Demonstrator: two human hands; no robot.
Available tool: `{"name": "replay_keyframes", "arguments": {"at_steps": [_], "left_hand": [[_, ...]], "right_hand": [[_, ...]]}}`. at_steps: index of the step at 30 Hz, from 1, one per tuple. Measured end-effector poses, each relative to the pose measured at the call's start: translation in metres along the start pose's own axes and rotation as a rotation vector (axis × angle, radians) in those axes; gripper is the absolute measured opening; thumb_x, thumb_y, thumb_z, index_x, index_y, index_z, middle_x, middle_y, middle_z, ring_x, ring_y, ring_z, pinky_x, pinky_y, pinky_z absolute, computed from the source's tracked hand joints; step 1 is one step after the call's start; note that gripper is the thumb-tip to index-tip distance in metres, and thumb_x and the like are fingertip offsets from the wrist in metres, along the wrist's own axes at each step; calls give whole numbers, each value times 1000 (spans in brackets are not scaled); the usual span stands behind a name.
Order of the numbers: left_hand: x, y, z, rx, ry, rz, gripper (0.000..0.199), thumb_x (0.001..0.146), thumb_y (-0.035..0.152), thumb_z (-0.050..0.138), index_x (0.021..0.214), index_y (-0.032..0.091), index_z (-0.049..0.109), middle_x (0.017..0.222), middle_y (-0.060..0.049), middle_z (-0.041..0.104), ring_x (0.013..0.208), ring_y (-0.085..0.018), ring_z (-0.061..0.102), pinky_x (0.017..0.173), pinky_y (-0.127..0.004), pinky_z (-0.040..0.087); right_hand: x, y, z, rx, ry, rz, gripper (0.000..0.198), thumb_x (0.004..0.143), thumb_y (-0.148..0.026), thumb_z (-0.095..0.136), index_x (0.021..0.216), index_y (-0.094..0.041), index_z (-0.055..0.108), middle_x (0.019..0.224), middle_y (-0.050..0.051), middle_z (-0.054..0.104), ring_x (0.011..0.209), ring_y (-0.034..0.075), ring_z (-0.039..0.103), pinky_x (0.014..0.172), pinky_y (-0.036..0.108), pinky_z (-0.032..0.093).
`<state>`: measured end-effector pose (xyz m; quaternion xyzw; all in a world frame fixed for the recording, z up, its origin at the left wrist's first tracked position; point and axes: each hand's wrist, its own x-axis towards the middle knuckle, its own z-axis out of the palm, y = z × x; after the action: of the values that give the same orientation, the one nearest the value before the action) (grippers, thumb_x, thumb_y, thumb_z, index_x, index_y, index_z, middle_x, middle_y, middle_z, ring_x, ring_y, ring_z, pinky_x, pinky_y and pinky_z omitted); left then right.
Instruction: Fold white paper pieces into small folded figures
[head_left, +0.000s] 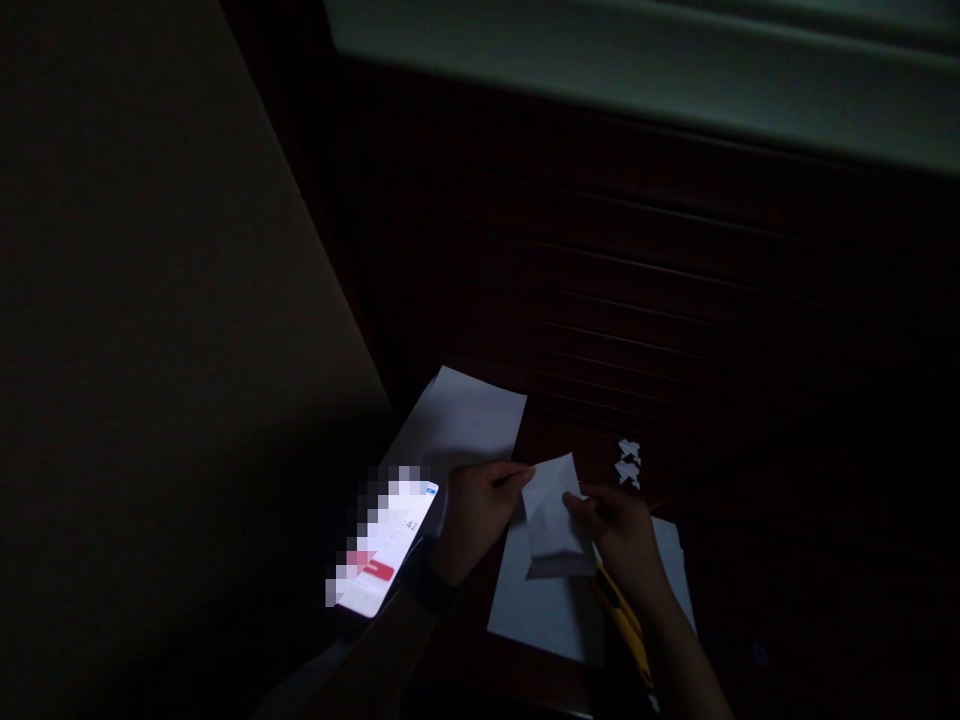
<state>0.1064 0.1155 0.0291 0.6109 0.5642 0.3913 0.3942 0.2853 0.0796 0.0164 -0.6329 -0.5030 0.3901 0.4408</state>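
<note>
A small folded sheet of white paper [556, 525] is held up between my two hands. My left hand [480, 510] pinches its upper left corner between thumb and fingers. On the right side, my right hand [619, 525] grips the paper's edge with the thumb on its face. Under it lies a larger white sheet [525, 610] on the dark surface. A yellow tool [626, 625], perhaps a utility knife, lies partly hidden by my right forearm. Beside my left wrist, which wears a dark band [431, 580], a phone [386, 565] glows.
More white paper [472, 410] lies behind my left hand. Small cut or folded paper pieces [628, 463] sit past my right hand. A pale wall or panel [172, 300] rises at left, and a light ledge [637, 80] crosses the top. The scene is very dark.
</note>
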Motion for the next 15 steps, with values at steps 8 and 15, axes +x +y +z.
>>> {"name": "replay_keyframes", "arguments": {"at_steps": [8, 15], "left_hand": [[9, -17, -11, -5, -290, -4, 27, 78, 37, 52, 81, 17, 70, 69, -4, 69, 59, -16, 61, 52, -24, 42], [6, -13, -15, 267, -335, 134, 26, 82, 25, 46, 76, 17, 70, 69, -3, 67, 65, -15, 59, 60, -24, 41]], "right_hand": [[5, -1, -21, 13, -75, 65, 29, 68, -42, 68, 76, -14, 69, 57, 1, 57, 50, 12, 47, 44, 22, 34], [7, 3, -28, -45, -159, 65, 26, 70, -40, 66, 75, -15, 69, 57, 0, 57, 49, 10, 45, 43, 21, 32]]}}
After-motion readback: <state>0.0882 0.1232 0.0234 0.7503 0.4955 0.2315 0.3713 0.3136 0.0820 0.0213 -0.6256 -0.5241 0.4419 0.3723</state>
